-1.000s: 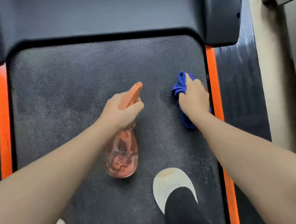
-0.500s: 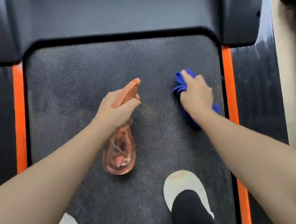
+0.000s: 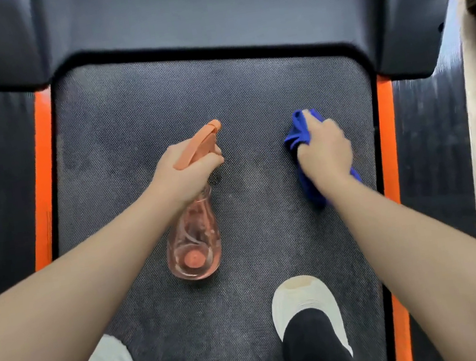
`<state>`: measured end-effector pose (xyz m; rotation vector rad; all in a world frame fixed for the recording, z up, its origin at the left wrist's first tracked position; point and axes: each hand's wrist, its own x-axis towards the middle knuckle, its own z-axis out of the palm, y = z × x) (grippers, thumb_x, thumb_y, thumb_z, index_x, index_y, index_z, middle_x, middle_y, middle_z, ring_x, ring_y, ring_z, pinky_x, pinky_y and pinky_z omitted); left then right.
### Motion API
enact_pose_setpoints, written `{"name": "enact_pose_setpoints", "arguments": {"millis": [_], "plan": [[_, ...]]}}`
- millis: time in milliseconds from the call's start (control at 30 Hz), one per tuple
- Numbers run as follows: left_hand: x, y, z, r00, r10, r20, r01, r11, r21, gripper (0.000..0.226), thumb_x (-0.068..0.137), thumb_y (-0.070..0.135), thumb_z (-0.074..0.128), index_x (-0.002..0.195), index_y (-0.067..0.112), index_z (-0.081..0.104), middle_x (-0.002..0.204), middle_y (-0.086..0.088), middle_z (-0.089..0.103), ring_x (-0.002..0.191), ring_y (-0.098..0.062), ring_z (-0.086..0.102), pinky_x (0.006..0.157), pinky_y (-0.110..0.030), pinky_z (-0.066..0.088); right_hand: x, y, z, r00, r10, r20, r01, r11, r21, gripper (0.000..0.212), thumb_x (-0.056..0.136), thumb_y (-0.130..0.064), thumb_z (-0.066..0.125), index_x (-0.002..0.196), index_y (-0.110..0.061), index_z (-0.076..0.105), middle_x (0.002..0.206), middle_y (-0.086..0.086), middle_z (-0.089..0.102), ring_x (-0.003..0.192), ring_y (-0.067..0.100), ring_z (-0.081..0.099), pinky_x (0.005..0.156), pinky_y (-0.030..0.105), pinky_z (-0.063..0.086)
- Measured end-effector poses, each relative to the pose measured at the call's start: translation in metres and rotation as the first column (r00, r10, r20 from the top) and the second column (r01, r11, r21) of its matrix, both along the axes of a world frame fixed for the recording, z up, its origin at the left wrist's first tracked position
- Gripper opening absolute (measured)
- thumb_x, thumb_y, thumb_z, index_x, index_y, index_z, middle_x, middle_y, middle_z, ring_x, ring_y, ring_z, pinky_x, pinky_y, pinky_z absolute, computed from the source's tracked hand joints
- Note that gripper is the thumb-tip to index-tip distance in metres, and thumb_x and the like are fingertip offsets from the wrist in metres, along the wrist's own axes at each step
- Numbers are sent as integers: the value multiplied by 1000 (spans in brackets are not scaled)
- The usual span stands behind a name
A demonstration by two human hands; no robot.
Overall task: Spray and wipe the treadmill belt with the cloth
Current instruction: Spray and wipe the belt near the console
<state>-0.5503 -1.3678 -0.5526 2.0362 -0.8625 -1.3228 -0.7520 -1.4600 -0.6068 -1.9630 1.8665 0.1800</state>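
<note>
The right hand (image 3: 323,152), clutching a bunched blue cloth (image 3: 297,134), has slid slightly down-frame along the grey textured treadmill belt (image 3: 136,127), wiping underway; the left hand (image 3: 186,172) grips a clear orange-nozzled spray bottle (image 3: 193,242).

Both forearms (image 3: 96,272) are bare, no sleeves showing. White shoes: the right shoe (image 3: 306,303) has a rounded, slightly stained toe. A black trouser leg (image 3: 314,351), or perhaps a sock, rises from it.

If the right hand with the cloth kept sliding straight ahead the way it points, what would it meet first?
Probably nothing for a while: ahead of the right hand and blue cloth lies bare belt, then the dark front cover of the treadmill. Height is hard to judge from above.
</note>
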Motion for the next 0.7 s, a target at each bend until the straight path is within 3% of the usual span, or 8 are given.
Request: {"name": "enact_pose_setpoints", "arguments": {"millis": [100, 167, 233, 367, 433, 500, 600, 700], "plan": [[-4, -2, 0, 1000, -25, -7, 25, 999, -35, 19, 62, 37, 59, 75, 25, 67, 71, 4, 66, 59, -3, 52, 64, -23, 42, 39, 45, 0, 924, 370, 94, -379, 920, 103, 61, 88, -24, 51, 145, -31, 28, 135, 9, 41, 113, 33, 52, 88, 40, 42], [-3, -2, -1, 1000, -10, -6, 10, 999, -49, 17, 63, 32, 59, 76, 24, 66, 72, 2, 64, 56, -3, 49, 62, -23, 40, 52, 58, -1, 838, 535, 104, -545, 828, 129, 61, 90, -26, 49, 146, -33, 25, 136, 6, 41, 112, 33, 53, 86, 40, 43], [3, 1, -1, 999, 33, -33, -35, 998, -48, 22, 59, 39, 61, 75, 26, 67, 80, -5, 69, 62, -11, 54, 67, -28, 43, 48, 42, 2, 841, 539, 54, -541, 838, 62, 56, 90, -24, 48, 142, -37, 30, 125, 7, 45, 104, 34, 57, 80, 41, 46], [18, 8, -2, 997, 72, -31, -73, 997, -27, 26, 56, 47, 62, 73, 29, 68, 95, -14, 71, 85, -26, 64, 83, -41, 49, 25, 1, 0, 988, 153, 2, -153, 987, -54, 55, 88, -18, 50, 139, -34, 37, 121, 11, 44, 104, 34, 51, 81, 41, 44], [22, 11, -2, 993, 107, -57, -109, 994, -27, 20, 57, 43, 64, 71, 31, 68, 97, -14, 70, 90, -26, 66, 87, -43, 48, 32, 6, -7, 994, 100, -36, -103, 989, -109, 55, 86, -17, 51, 138, -32, 40, 124, 10, 42, 107, 31, 44, 87, 41, 39], [23, 13, -3, 987, 142, -77, -145, 989, -27, 16, 59, 40, 64, 71, 30, 69, 96, -13, 71, 90, -23, 65, 90, -44, 48, 50, 24, -10, 989, 142, -29, -145, 980, -137, 55, 85, -16, 52, 137, -33, 42, 124, 8, 40, 107, 30, 40, 87, 41, 38], [23, 16, -3, 979, 179, -98, -184, 982, -44, 11, 64, 31, 63, 73, 25, 67, 94, -19, 69, 80, -18, 58, 79, -37, 46, 80, 57, -12, 934, 358, 12, -356, 931, -78, 56, 86, -18, 54, 138, -32, 39, 126, 10, 38, 108, 31, 39, 81, 41, 43], [25, 18, -2, 973, 193, -125, -202, 977, -70, 9, 64, 28, 61, 72, 24, 64, 84, -16, 66, 76, -16, 54, 71, -31, 42, 93, 76, -12, 745, 667, 28, -660, 742, -122, 46, 86, -18, 54, 132, -24, 49, 119, 16, 48, 96, 36, 48, 65, 42, 50]]}}
